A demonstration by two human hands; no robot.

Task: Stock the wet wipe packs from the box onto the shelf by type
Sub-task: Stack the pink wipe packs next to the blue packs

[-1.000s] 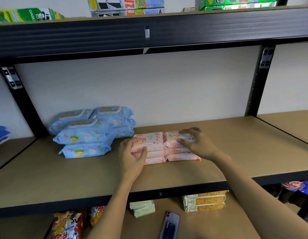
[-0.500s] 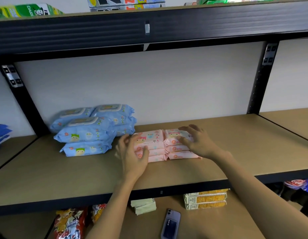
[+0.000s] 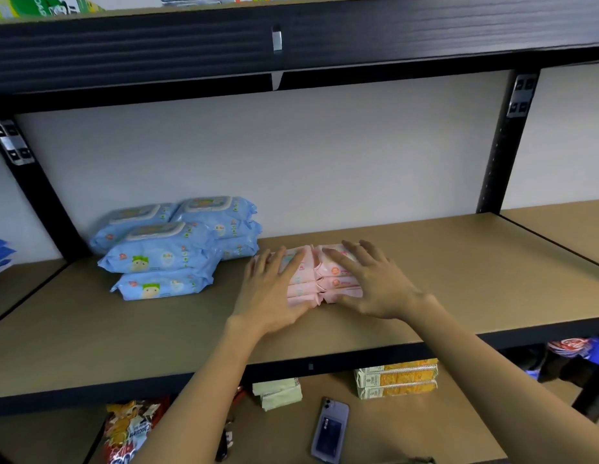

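Two side-by-side stacks of pink wet wipe packs (image 3: 320, 279) sit mid-shelf on the tan shelf board (image 3: 459, 262). My left hand (image 3: 273, 289) lies flat on the left stack with fingers straight and spread. My right hand (image 3: 372, 279) presses the right stack the same way, fingers extended over its top. To the left, several blue wet wipe packs (image 3: 167, 249) are piled in stacks near the back wall. The box is not in view.
A black upright post (image 3: 505, 142) bounds the bay on the right, another post (image 3: 30, 185) on the left. The shelf below holds a phone (image 3: 330, 430), yellow cartons (image 3: 397, 378), green packets (image 3: 278, 393) and snack bags (image 3: 130, 430). Blue packs (image 3: 0, 256) peek in at far left.
Both hands have slid further onto the pink stacks and flattened, squeezing the two stacks together. The view has tilted down slightly.
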